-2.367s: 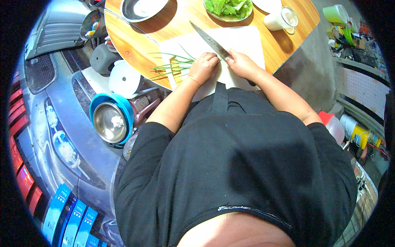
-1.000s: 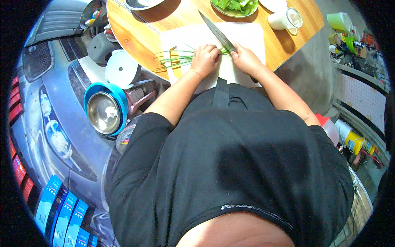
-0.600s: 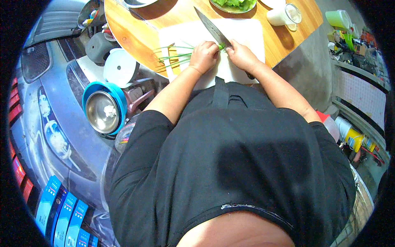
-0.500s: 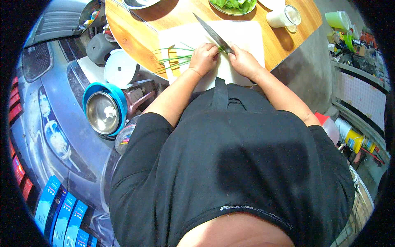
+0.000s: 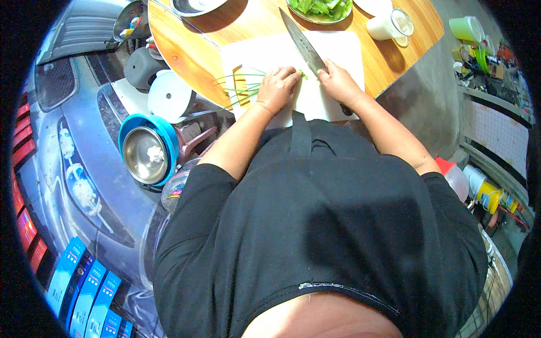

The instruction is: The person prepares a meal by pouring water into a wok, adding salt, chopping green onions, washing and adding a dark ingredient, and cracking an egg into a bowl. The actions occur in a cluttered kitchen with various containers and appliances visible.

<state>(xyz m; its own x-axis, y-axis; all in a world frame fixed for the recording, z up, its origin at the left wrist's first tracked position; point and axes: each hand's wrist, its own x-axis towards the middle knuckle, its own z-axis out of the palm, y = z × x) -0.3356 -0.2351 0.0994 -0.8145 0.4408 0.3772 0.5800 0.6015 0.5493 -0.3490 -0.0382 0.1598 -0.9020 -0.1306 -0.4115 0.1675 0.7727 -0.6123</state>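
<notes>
The right hand [image 5: 340,84] grips a long grey metal knife [image 5: 301,42] near the left hand [image 5: 276,88], whose curled fingers hold thin green stalks [image 5: 251,85] on the white rectangular cutting board [image 5: 345,53]; a straying fingertip could get nicked. The stalks' loose ends fan past the board's left edge, so a slack hold might let them slip.

Upper centre: knife blade [image 5: 305,45] is smooth metal, cutting board [image 5: 338,50] matt plastic-looking, table [image 5: 265,21] glossy wood; lower centre: garment [image 5: 270,225] is matt cloth
</notes>
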